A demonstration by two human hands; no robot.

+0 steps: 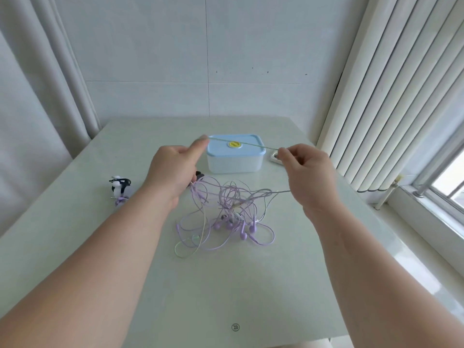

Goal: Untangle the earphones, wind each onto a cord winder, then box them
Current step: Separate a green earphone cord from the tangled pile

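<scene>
A tangle of purple earphones (226,219) lies in the middle of the bench (226,285), buds toward the near side. One pale green cord (253,145) runs taut in the air across the shut, blue-lidded box (236,162) behind. A wound cord winder (120,187) lies well left.

— Behind the worktop (251,285)?
— Pale tiled wall (150,59), with a thin dark seam (207,71) straight down to the worktop's far edge.
— Left of the worktop?
— White curtain (37,96), in long folds past the far left corner.
— Right of the worktop?
— White vertical blinds (389,96); below them a window sill (421,217) and a window frame (437,177).
— On the worktop?
— Small round logo mark (235,327), near the front edge.
</scene>
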